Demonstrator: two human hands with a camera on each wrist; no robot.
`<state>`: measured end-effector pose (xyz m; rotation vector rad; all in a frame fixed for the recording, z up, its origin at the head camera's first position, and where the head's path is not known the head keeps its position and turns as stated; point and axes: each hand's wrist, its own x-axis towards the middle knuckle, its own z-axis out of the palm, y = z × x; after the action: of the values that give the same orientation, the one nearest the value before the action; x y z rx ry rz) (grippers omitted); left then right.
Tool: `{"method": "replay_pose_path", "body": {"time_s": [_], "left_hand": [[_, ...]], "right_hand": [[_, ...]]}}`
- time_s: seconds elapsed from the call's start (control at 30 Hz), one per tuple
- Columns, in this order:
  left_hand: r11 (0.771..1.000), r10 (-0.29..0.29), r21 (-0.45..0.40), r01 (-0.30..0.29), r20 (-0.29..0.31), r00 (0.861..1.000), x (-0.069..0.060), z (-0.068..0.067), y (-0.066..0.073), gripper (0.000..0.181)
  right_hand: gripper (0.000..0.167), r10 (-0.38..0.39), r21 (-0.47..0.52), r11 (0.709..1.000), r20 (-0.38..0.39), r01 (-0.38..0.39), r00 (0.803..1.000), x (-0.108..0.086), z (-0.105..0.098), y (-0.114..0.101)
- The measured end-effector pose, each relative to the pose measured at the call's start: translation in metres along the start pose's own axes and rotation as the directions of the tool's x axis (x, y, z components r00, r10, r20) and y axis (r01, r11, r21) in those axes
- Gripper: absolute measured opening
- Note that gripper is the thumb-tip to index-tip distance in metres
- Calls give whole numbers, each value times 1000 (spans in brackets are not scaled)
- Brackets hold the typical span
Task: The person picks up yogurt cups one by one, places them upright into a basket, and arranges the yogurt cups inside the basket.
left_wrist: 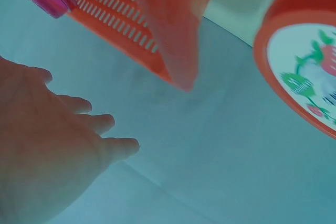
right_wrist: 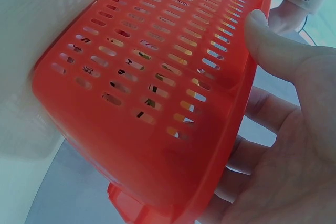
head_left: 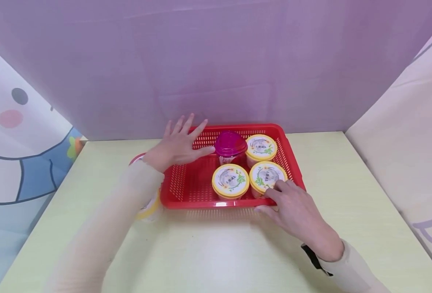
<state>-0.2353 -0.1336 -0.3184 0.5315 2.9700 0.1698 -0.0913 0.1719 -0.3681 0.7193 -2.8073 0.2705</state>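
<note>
A red plastic basket (head_left: 192,204) holds several lidded tubs. Three have yellow-rimmed white lids, among them a front tub (head_left: 230,181); a cup with a magenta lid (head_left: 230,143) stands behind it. My right hand (head_left: 296,207) grips the basket's front rim near the right corner. In the right wrist view its thumb (right_wrist: 262,38) lies outside the slotted wall, the other fingers over the rim inside. My left hand (head_left: 177,148) is spread over the basket's back left corner, fingers straight, holding nothing; the left wrist view shows its fingers (left_wrist: 121,148) apart from the basket.
Left of the basket, partly behind my left arm, are a yellow-rimmed tub (head_left: 151,207) and a red-rimmed tub (left_wrist: 286,14) with a strawberry lid. The pale table (head_left: 208,252) meets a purple cloth wall (head_left: 216,73) at the back. Printed cloths hang at both sides.
</note>
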Motion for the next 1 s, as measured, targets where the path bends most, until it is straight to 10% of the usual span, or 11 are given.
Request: {"method": "replay_pose_path", "body": {"time_s": [1.0], "left_hand": [[997,-79,22,79,12,997,-49,8,-75,90]], "right_hand": [[41,5,6,1000,1,-5,1000,-1,1,-1]]}}
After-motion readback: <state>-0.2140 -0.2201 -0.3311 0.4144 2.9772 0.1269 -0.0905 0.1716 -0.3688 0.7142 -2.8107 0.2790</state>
